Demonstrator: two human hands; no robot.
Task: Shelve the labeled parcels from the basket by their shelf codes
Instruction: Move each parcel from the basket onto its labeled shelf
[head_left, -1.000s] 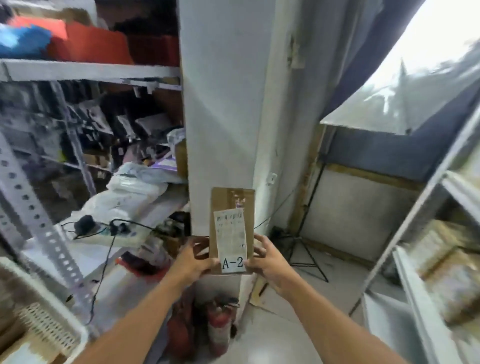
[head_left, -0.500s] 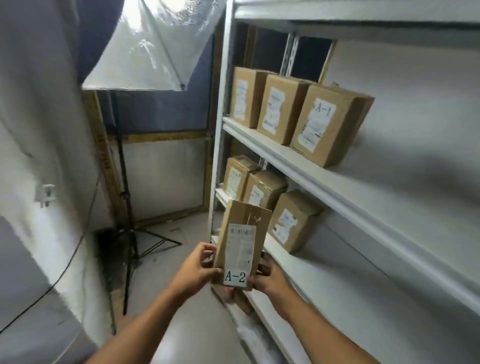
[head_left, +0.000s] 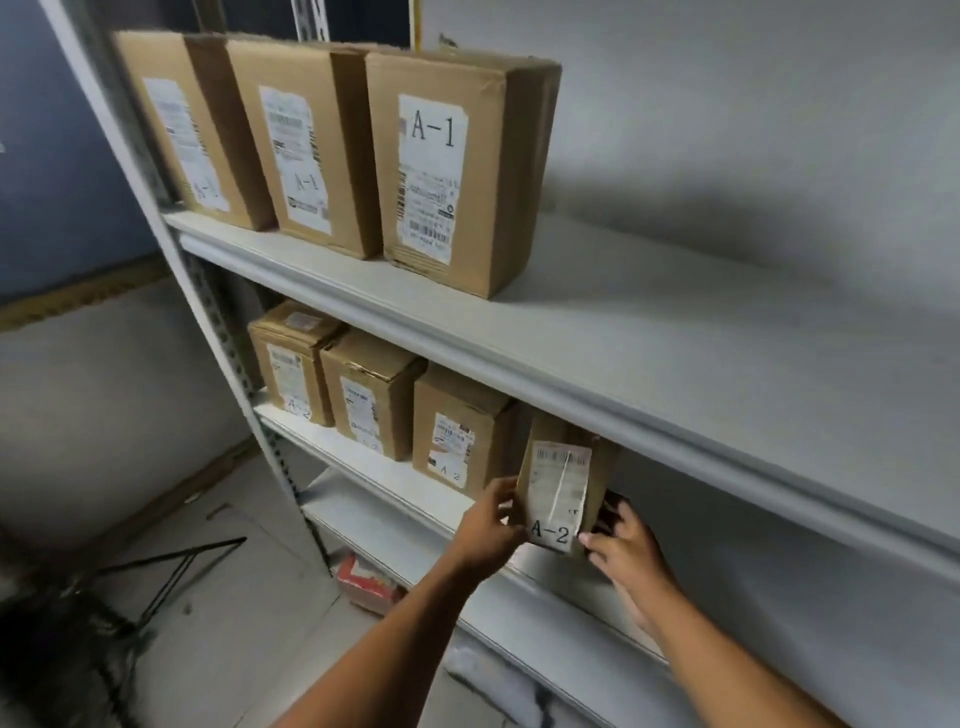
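Parcel A-2 (head_left: 563, 493), a small brown carton with a white label, sits at lower centre of the head view, held upright at the front lip of the second shelf (head_left: 363, 470). Your left hand (head_left: 488, 527) pinches its left edge and your right hand (head_left: 623, 540) grips its right side, fingers partly behind the box. Whether its base already rests on the shelf, you cannot tell from here.

Watch the top first. The carton's upper end is tucked just beneath the thick front edge of the upper shelf (head_left: 571, 384), so lifting while you push would likely catch it and tip it back toward you. Release before the base is fully on the board and it could drop to the floor, where a red-and-white packet (head_left: 363, 574) lies below.

To the left, the nearest shelved A-2 box (head_left: 457, 436) stands just beside your parcel; a crooked push could shove it or jam your left fingers between the two. Two more A-2 boxes (head_left: 332, 374) fill the row further left, toward the steel upright (head_left: 228, 353).

Open room lies to the right: that stretch of shelf looks bare and shadowed. Above, three A-1 boxes (head_left: 447, 166) occupy the upper left, so keep low and slide straight in.
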